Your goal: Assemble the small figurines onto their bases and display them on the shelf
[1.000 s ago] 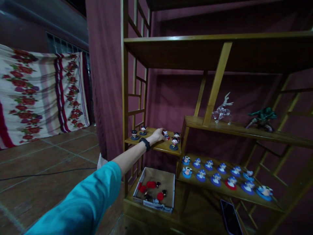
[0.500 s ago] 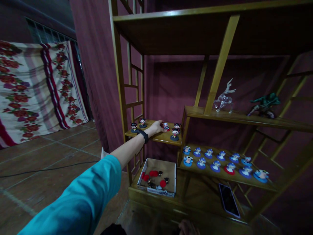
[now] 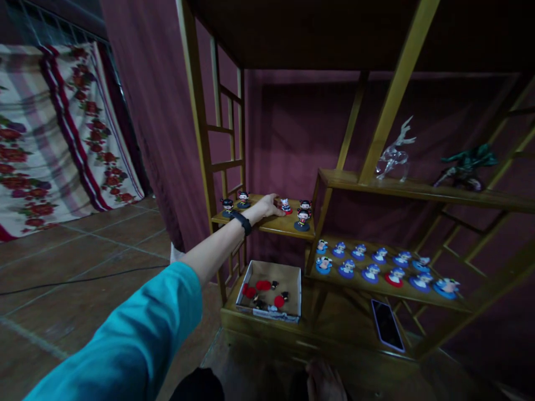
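Observation:
My left hand [image 3: 270, 206], with a dark band on the wrist, reaches onto the upper left shelf [image 3: 284, 225]. Its fingers are apart, beside a small white-headed figurine [image 3: 286, 206] that stands upright on a red base. To the right of that are two black-haired figurines, the nearer one [image 3: 302, 218] on a dark base. Two more of that kind, one of them a black-haired figurine [image 3: 227, 207] partly behind my wrist, stand at the left. Dim at the bottom edge, my right hand [image 3: 325, 383] is low by my knee; its fingers are unclear.
A shallow cardboard box [image 3: 297, 278] on the bottom board holds red discs and small dark figure parts. Several blue-based figurines [image 3: 370, 273] line the right shelf. Above them stand a clear deer [image 3: 393, 159] and a green figure [image 3: 468, 167]. A phone [image 3: 388, 324] lies below.
My view has shifted closer and tilted downward. The fingers of my left hand sit a little farther from the red-based figurine, which stays on the shelf.

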`<state>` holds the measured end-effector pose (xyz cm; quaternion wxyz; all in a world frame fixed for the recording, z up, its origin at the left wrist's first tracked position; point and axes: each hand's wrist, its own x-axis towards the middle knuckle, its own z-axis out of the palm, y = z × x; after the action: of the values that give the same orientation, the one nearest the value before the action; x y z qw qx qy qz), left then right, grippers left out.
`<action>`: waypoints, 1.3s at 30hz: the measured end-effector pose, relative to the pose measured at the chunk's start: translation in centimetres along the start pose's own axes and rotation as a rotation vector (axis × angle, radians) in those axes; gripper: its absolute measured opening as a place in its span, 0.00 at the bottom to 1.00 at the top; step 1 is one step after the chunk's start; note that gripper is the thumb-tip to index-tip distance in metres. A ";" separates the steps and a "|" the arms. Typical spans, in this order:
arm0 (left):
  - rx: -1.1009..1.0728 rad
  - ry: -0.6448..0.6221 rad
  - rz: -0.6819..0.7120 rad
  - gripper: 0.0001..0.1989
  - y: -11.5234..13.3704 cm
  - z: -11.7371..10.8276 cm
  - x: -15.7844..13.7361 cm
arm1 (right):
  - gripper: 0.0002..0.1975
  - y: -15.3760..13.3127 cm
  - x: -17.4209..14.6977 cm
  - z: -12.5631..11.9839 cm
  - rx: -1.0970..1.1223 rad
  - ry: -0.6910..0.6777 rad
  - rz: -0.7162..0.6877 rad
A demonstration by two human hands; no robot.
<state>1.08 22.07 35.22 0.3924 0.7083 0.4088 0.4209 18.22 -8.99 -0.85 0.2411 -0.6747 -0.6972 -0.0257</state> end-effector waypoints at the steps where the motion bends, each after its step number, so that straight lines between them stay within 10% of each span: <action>1: 0.006 0.026 0.026 0.38 0.3 -0.3 -0.7 | 0.13 -0.2 -0.1 -0.6 0.017 -0.032 -0.012; 7: -0.086 0.421 0.479 0.22 0.5 -0.9 -11.8 | 0.14 -1.9 0.1 -3.8 0.178 -0.153 0.088; 13: -0.179 0.598 0.066 0.10 -11.6 3.0 -21.7 | 0.13 -2.5 4.6 -2.0 0.509 -0.164 0.195; 17: -0.387 0.612 -0.280 0.11 -21.3 4.3 -20.6 | 0.12 -3.0 10.5 0.4 0.614 -0.142 0.182; 21: -0.487 0.557 -0.354 0.13 -25.9 4.5 -18.2 | 0.12 -3.6 16.9 3.7 0.563 -0.261 0.167; 30: -0.673 0.490 -0.494 0.17 -27.9 5.1 -16.7 | 0.15 -4.6 21.3 9.5 0.164 -0.717 0.208; 36: -0.765 0.462 -0.588 0.16 -27.8 4.8 -16.3 | 0.11 -4.3 21.5 11.2 0.273 -0.642 0.298; 39: -0.764 0.429 -0.673 0.14 -27.9 5.1 -16.5 | 0.09 -3.5 22.5 11.4 0.699 -0.504 0.436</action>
<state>-6.34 15.91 3.87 0.6424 0.2442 0.5017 0.5253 12.10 15.72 -1.50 0.2768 -0.6687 -0.5431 0.4257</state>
